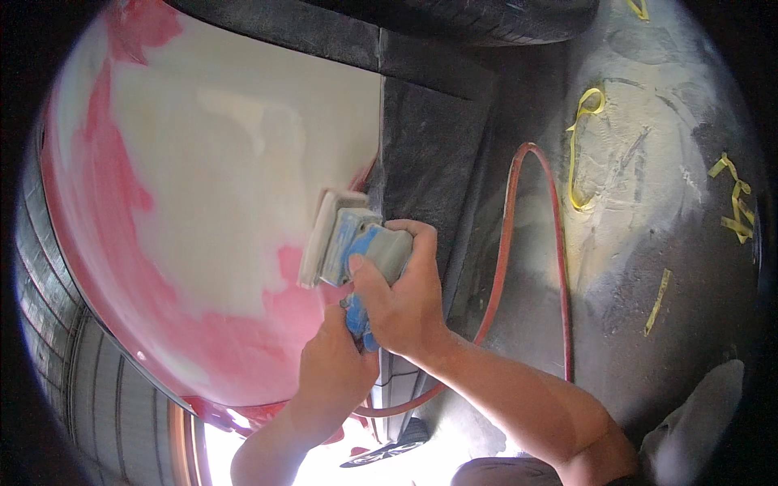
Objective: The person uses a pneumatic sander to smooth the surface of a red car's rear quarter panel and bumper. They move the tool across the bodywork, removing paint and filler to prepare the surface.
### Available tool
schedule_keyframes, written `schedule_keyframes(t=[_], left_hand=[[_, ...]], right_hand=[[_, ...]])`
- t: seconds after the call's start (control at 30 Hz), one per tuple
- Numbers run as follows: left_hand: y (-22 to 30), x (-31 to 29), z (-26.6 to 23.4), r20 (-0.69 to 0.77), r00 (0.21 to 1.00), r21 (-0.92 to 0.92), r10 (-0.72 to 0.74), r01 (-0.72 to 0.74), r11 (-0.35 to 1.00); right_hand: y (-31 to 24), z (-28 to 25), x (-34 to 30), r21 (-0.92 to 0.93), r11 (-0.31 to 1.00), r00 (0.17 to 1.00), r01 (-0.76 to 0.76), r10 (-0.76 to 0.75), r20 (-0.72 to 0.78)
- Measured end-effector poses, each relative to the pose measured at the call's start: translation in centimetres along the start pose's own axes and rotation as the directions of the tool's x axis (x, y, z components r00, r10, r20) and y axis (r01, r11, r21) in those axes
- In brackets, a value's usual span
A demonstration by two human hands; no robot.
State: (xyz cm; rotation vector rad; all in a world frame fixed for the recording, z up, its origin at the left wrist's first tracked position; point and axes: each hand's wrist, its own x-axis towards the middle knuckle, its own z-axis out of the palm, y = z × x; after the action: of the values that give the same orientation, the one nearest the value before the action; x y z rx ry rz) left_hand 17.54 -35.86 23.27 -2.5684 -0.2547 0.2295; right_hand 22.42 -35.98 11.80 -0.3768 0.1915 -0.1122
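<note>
Both my hands hold a dusty blue and grey air sander (369,243). My right hand (409,304) wraps over its body from the right, with the thumb across the near side. Lower down, my left hand (332,368) is closed round the blue handle. The sander's flat pale pad (318,247) faces a car body panel (223,194) at its right part; whether it touches is hard to tell. Beige filler or primer covers the panel's middle, and worn red paint (219,344) rings it at the left and below.
Black trim (425,154) borders the panel on the right. A tyre (510,23) shows at the top. A red hose (504,235) loops over the dusty floor (527,332). Yellow tape strips (577,154) lie at the right. A ribbed grey shutter or wall (101,377) stands at the lower left.
</note>
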Motion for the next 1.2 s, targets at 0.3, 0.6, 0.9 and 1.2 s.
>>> schedule_keyframes(t=[0.3,0.6,0.9,1.2], left_hand=[[0.5,0.8,-0.2,-0.039,0.998,-0.013,0.05,-0.051,0.999],[0.9,1.5,-0.6,-0.046,0.997,-0.016,0.061,-0.062,0.998],[0.4,0.8,-0.3,-0.048,0.998,0.024,0.043,-0.042,0.999],[0.6,0.2,0.1,0.009,0.999,-0.008,-0.05,0.05,0.999]], right_hand=[[-1.4,-0.9,0.9,-0.001,1.0,0.999,-0.008,0.008,0.033],[-1.7,-0.7,1.9,-0.129,0.982,0.987,0.14,-0.148,-0.058],[-1.1,-0.2,1.0,0.006,0.997,0.995,0.08,-0.079,-0.067],[-0.6,-0.9,0.3,-0.144,0.989,1.0,0.015,-0.013,0.015]])
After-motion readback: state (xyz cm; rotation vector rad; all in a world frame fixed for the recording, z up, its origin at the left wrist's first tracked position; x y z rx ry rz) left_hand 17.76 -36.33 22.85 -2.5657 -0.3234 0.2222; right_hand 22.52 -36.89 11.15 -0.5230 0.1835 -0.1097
